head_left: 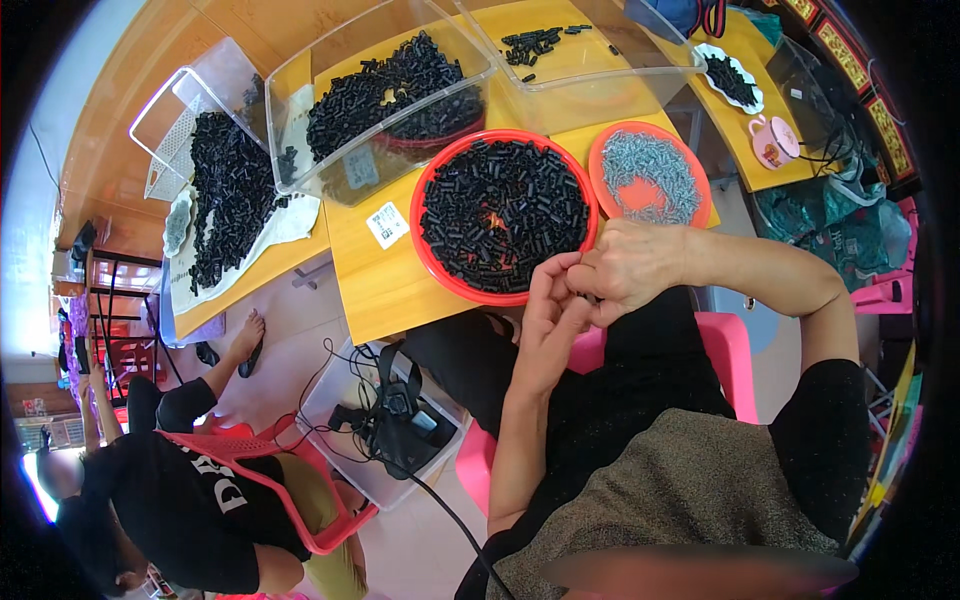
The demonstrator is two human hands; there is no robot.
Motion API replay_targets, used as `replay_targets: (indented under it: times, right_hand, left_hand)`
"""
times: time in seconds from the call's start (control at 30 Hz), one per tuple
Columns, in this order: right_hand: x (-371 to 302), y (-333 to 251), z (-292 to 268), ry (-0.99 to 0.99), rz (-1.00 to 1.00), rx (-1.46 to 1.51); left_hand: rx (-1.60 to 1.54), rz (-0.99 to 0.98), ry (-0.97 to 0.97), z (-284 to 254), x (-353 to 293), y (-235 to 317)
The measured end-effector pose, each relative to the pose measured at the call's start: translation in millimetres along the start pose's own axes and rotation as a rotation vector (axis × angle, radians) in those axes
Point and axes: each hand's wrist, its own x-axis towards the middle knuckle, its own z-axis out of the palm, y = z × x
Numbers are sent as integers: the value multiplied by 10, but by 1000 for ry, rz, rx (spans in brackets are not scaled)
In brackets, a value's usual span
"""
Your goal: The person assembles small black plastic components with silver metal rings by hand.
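My left hand and my right hand meet over my lap, just off the table's near edge. Their fingers are closed together around a small black piece, most of which the fingertips cover. Beyond my left hand a red round basin holds many short black cylindrical parts. An orange-red plate with a heap of silvery metal pieces, perhaps screws or pins, lies just past my right hand.
Clear plastic bins with more black parts stand on the yellow table. Farther right are a white dish and a pink mug. A box with cables sits on the floor. Another person sits at lower left.
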Motion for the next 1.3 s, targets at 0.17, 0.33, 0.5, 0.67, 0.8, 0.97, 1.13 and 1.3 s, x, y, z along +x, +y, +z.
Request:
replay_targets:
  times: [0.17,0.33,0.5,0.67,0.8,0.97,1.13,1.3]
  right_hand:
    - [-47,59,153,114,-61,61]
    - [-31,101,30,316,-4,14]
    - [49,723,-692,613,128,-423]
    - [319,678,-1208,587,708,-501]
    - [495,847,-503,536,375,-106]
    - [665,682,153,156,417,78]
    - [846,713,366,136,612,13]
    - [878,683,435,139,608,-27]
  left_hand:
    - [135,78,17,118,11,-28]
    - [66,103,108,32,6,-10]
    - [287,-7,244,-140,14,46]
    - [308,29,316,-285,13,-2]
    - [311,9,335,-270,5,31]
    - [267,11,340,-292,25,18]
    - [241,33,344,-289,29,13]
    - [209,55,364,-296,28,-8]
